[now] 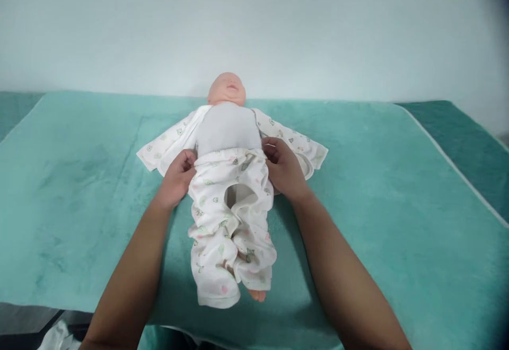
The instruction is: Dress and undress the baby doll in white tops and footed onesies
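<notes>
A baby doll [227, 89] lies on its back, its head toward the wall. White printed baby pants [214, 233] cover its legs and reach up to the waist, with a round opening at the crotch. My left hand [178, 177] is closed on the waistband at the left side, fingertips partly hidden. At the right side my right hand [285, 168] grips the waistband, its fingers curled by the doll's hip. A printed baby jacket [288, 135] lies open under the torso, sleeves spread out. The doll's chest [228, 127] looks pale grey. One foot [257, 295] pokes from the right pant leg.
A green blanket [377, 207] covers the table, with a darker green cloth [457, 143] at the right. Behind it stands a pale wall [254, 26]. Some white cloth [59, 337] shows below the table's front edge at the lower left.
</notes>
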The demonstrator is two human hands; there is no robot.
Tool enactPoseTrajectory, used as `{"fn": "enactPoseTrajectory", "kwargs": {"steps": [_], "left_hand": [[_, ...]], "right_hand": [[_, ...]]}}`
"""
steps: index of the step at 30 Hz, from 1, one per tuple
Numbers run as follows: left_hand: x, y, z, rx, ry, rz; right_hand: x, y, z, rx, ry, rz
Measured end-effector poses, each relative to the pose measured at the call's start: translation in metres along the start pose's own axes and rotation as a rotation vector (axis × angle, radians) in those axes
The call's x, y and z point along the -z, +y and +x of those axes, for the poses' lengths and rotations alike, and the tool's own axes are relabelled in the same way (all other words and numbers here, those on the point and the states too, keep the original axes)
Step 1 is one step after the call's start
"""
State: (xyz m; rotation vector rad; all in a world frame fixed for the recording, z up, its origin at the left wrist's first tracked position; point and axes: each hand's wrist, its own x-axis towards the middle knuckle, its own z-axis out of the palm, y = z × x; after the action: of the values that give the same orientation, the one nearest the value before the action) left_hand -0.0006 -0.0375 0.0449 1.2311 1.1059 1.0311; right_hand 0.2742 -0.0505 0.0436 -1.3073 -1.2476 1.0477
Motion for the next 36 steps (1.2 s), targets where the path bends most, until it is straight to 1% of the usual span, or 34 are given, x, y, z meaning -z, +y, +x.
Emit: {"fn": "enactPoseTrajectory", "kwargs": {"steps": [3, 6, 10, 14, 16, 18, 20, 22, 24, 26, 28, 30, 32, 36], "left_hand": [[-0.011, 0.002, 0.002, -0.040, 0.096, -0.055], [-0.018, 0.004, 0.005, -0.065, 0.122, -0.128], [-0.020, 0.006, 0.005, -0.043, 0.114, -0.162], [-0.015, 0.003, 0.004, -0.115, 0.105, -0.128], [-0.011, 0.002, 0.004, -0.143, 0.087, -0.109], [-0.007, 0.002, 0.004, -0.217, 0.058, -0.066], [-0.004, 0.003, 0.004, -0.317, 0.035, -0.010], [-0.002, 0.006, 0.003, -0.375, 0.024, 0.036], [-0.002, 0.009, 0.000, -0.390, 0.027, 0.085], [-0.004, 0.010, -0.003, -0.396, 0.038, 0.133], [-0.006, 0.010, -0.004, -0.393, 0.050, 0.135], [-0.008, 0.008, -0.001, -0.374, 0.063, 0.099], [-0.010, 0.007, 0.010, -0.361, 0.112, 0.086], [-0.017, 0.010, 0.040, -0.336, 0.293, 0.201]], "right_hand": [[0.002, 0.003, 0.005, 0.032, -0.033, 0.017], [0.003, 0.007, 0.009, 0.020, -0.060, 0.082], [0.002, 0.009, 0.010, -0.010, -0.014, 0.118], [-0.001, 0.004, 0.006, -0.036, 0.076, 0.135], [-0.003, 0.000, 0.002, -0.046, 0.083, 0.110], [-0.005, -0.003, 0.000, -0.028, 0.087, 0.063], [-0.007, -0.003, -0.003, 0.018, 0.118, 0.018], [-0.008, -0.003, -0.004, 0.094, 0.160, -0.025], [-0.007, -0.001, -0.007, 0.220, 0.196, -0.066], [-0.006, 0.000, -0.010, 0.336, 0.204, -0.109], [-0.005, 0.000, -0.012, 0.378, 0.185, -0.146], [-0.004, -0.002, -0.011, 0.349, 0.181, -0.181], [-0.004, -0.005, -0.005, 0.290, 0.214, -0.238], [-0.008, -0.016, 0.025, 0.146, 0.273, -0.394]]}}
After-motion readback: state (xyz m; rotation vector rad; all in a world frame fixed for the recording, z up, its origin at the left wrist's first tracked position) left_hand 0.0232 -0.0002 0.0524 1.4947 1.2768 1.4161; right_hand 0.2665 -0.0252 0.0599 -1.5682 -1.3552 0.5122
